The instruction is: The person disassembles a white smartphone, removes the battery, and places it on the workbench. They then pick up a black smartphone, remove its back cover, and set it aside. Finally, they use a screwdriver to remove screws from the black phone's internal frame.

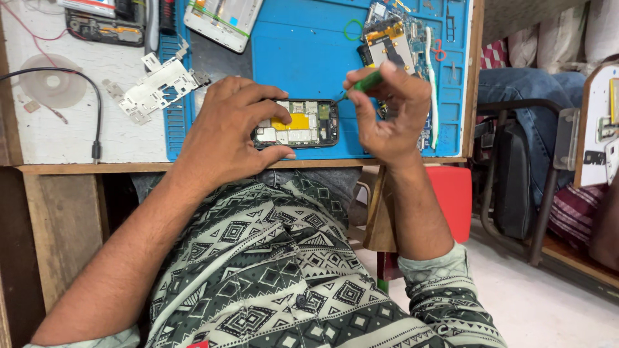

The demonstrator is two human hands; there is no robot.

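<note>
An opened phone (302, 124) with its board and a yellow patch exposed lies on the blue work mat (303, 51) near the bench's front edge. My left hand (225, 129) grips the phone's left end, thumb below and fingers above. My right hand (390, 109) pinches a green-handled screwdriver (366, 82), whose thin tip points down-left to the phone's upper right corner.
A circuit board (390, 38) and white tweezers (431, 84) lie right of the phone. A metal frame plate (158, 87), a black cable (97, 116) and another phone part (222, 19) lie to the left. A red stool (454, 193) and another person's jeans-clad legs (529, 90) are at right.
</note>
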